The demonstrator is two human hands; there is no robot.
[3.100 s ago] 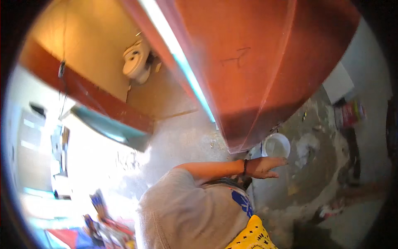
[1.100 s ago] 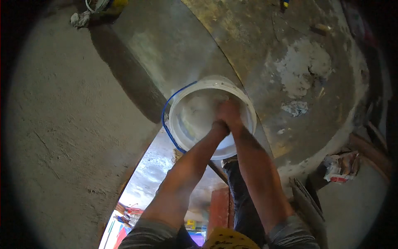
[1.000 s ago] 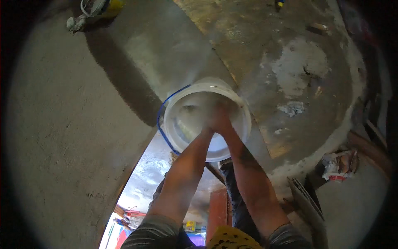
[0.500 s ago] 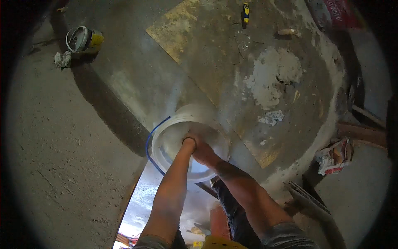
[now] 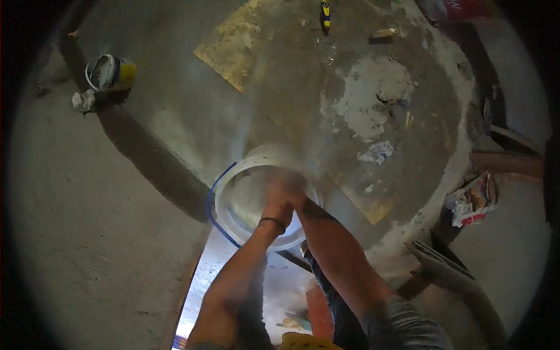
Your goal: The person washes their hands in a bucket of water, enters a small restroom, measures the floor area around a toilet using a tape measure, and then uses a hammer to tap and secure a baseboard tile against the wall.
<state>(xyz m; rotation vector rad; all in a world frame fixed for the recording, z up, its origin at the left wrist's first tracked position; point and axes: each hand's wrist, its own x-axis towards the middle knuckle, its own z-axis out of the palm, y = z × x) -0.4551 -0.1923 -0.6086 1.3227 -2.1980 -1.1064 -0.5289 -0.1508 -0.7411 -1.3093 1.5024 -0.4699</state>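
A white bucket (image 5: 224, 204) with a blue handle (image 5: 213, 216) sits low in the middle of the head view, holding cloudy liquid. Both my forearms reach into it. My left hand (image 5: 279, 204), with a dark band at the wrist, is against my right hand (image 5: 291, 186) inside the rim. The fingers of both are blurred and partly hidden, so I cannot tell whether they grip anything.
A small pail (image 5: 125, 73) and a crumpled lump (image 5: 83, 101) lie upper left on the stained concrete. A yellow-blue tool (image 5: 325, 14) lies at the top. Crumpled packaging (image 5: 472, 198), boards (image 5: 507, 163) and sheet pieces (image 5: 437, 265) lie at the right.
My view has turned from the room down to the bucket, with both hands now inside it. Lately the surroundings shifted in view and my clasped hands moved about within the rim.
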